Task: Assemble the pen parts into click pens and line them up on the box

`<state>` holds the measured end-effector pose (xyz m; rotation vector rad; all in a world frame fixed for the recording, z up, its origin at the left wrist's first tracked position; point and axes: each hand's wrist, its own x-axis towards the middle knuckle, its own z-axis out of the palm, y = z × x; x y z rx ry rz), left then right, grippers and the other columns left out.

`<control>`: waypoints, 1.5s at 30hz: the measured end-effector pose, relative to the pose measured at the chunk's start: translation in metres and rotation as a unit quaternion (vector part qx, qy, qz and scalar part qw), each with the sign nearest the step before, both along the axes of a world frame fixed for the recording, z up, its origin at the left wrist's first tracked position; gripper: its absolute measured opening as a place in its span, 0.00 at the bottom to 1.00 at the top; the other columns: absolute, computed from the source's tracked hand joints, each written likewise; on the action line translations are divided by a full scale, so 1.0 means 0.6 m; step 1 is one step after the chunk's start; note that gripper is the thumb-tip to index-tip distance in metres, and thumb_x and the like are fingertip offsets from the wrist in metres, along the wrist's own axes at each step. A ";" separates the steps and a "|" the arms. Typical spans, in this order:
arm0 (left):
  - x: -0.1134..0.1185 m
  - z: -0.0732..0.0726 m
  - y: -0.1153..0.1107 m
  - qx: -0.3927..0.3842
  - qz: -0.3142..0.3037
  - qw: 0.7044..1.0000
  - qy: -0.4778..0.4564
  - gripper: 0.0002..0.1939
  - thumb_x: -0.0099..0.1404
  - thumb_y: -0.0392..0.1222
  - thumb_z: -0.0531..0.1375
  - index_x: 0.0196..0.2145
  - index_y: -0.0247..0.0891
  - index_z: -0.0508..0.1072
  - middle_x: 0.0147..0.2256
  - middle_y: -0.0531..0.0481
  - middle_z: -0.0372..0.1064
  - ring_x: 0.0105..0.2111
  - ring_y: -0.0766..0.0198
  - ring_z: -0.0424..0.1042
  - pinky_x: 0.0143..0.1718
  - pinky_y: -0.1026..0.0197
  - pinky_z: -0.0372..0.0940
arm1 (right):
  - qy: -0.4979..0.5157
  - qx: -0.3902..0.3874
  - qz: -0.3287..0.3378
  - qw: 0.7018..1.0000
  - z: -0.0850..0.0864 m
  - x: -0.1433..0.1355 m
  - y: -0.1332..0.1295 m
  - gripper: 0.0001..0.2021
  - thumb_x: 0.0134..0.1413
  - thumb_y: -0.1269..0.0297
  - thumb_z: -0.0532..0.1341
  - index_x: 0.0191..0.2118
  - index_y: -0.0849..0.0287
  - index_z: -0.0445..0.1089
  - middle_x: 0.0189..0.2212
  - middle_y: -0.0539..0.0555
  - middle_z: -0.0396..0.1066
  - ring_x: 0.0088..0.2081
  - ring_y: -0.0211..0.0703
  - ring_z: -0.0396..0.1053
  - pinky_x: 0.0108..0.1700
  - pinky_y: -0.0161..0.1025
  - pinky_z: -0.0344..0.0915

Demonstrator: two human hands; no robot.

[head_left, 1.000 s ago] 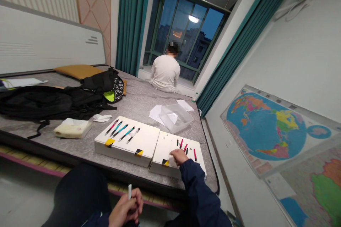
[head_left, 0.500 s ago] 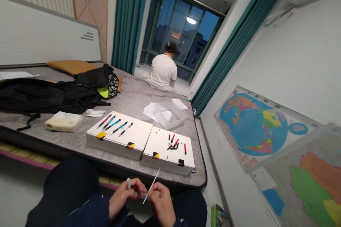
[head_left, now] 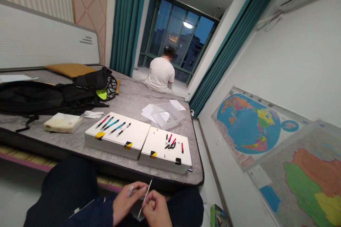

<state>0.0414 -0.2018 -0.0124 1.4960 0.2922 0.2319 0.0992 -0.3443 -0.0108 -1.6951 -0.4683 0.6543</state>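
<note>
Low in the head view, my left hand [head_left: 128, 198] is closed around a short pale tube [head_left: 130, 190], whose end sticks up between its fingers. Beside it, my right hand [head_left: 156, 206] pinches a thin white stick [head_left: 148, 192], which slants up past the fingertips. The two hands nearly touch, above my lap. Beyond them, on the bed edge, a white box [head_left: 112, 149] bears several pens [head_left: 110, 125] in a row. A second white box [head_left: 162, 165] beside it bears red and black pen parts [head_left: 173, 142].
The grey bed [head_left: 125, 95] holds a clear plastic tray [head_left: 169, 118], white papers, a tissue pack [head_left: 63, 123] and a black backpack [head_left: 39, 95]. A person [head_left: 160, 74] in white sits by the window. Maps [head_left: 250, 124] hang on the right wall.
My left hand has come a little nearer to the stick and both hands have shifted slightly down. The whole view has shifted a little.
</note>
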 end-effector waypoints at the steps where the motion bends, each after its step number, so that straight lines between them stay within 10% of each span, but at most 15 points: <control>1: 0.000 0.001 0.003 0.019 -0.002 1.000 -0.004 0.26 0.57 0.64 0.63 0.35 0.37 0.81 0.36 0.44 0.79 0.41 0.50 0.75 0.46 0.55 0.65 | -0.021 -0.026 -0.003 0.999 -0.003 -0.004 0.003 0.13 0.44 0.61 0.67 0.23 0.58 0.62 0.11 0.38 0.47 0.16 0.29 0.41 0.21 0.30 0.38; 7: -0.002 0.008 0.010 0.051 -0.034 0.998 -0.007 0.25 0.60 0.63 0.61 0.28 0.35 0.80 0.28 0.47 0.75 0.32 0.56 0.73 0.36 0.60 0.66 | -0.020 -0.055 -0.011 0.998 -0.021 -0.016 0.024 0.13 0.40 0.62 0.69 0.20 0.59 0.63 0.10 0.38 0.47 0.15 0.28 0.43 0.21 0.30 0.41; 12: 0.000 0.013 0.009 -0.006 -0.002 1.000 0.020 0.27 0.58 0.68 0.59 0.28 0.37 0.72 0.22 0.55 0.67 0.20 0.65 0.64 0.20 0.66 0.57 | 0.082 0.071 -0.032 0.994 -0.023 0.002 0.022 0.13 0.38 0.58 0.69 0.23 0.59 0.66 0.13 0.40 0.52 0.17 0.29 0.45 0.21 0.29 0.43; 17: 0.005 0.014 0.000 0.012 0.005 1.000 -0.016 0.27 0.60 0.66 0.59 0.26 0.37 0.69 0.18 0.58 0.61 0.21 0.67 0.61 0.27 0.65 0.58 | 0.405 0.181 -0.087 0.892 -0.016 0.010 0.022 0.10 0.30 0.63 0.67 0.24 0.60 0.69 0.15 0.45 0.62 0.15 0.29 0.51 0.17 0.26 0.40; 21: 0.004 0.018 -0.005 -0.013 -0.020 1.000 -0.016 0.26 0.60 0.65 0.60 0.28 0.36 0.71 0.20 0.55 0.66 0.22 0.66 0.64 0.26 0.65 0.60 | 0.476 0.246 -0.138 0.833 -0.025 0.007 0.015 0.13 0.26 0.75 0.68 0.28 0.64 0.74 0.22 0.51 0.72 0.21 0.31 0.66 0.21 0.24 0.53; 25: -0.001 0.034 -0.001 -0.010 -0.011 1.000 -0.006 0.25 0.58 0.64 0.62 0.27 0.35 0.74 0.20 0.54 0.68 0.19 0.67 0.63 0.23 0.66 0.58 | 0.421 0.273 -0.172 0.848 -0.016 0.009 -0.003 0.18 0.31 0.73 0.74 0.35 0.64 0.76 0.36 0.60 0.79 0.36 0.43 0.77 0.36 0.34 0.70; 30: -0.008 0.044 0.003 -0.030 -0.028 0.999 0.036 0.22 0.58 0.60 0.64 0.29 0.35 0.76 0.20 0.54 0.70 0.13 0.72 0.56 0.15 0.67 0.51 | 0.333 0.307 -0.150 0.879 0.046 0.021 -0.002 0.21 0.39 0.67 0.75 0.44 0.61 0.75 0.52 0.62 0.74 0.56 0.54 0.69 0.56 0.50 0.65; 36: -0.013 0.057 0.001 -0.042 -0.034 0.998 0.028 0.20 0.59 0.56 0.65 0.29 0.34 0.78 0.22 0.53 0.72 0.14 0.73 0.56 0.16 0.67 0.51 | 0.264 0.314 -0.096 0.907 0.101 0.011 0.042 0.19 0.49 0.59 0.72 0.45 0.61 0.73 0.50 0.63 0.75 0.55 0.54 0.70 0.62 0.55 0.58; 45: -0.015 0.069 0.004 -0.037 -0.025 0.999 0.008 0.18 0.60 0.53 0.65 0.27 0.33 0.79 0.21 0.51 0.73 0.19 0.68 0.64 0.21 0.66 0.57 | 0.266 0.313 -0.110 0.905 0.105 0.002 0.052 0.18 0.49 0.58 0.72 0.45 0.59 0.73 0.50 0.60 0.75 0.51 0.53 0.73 0.56 0.51 0.65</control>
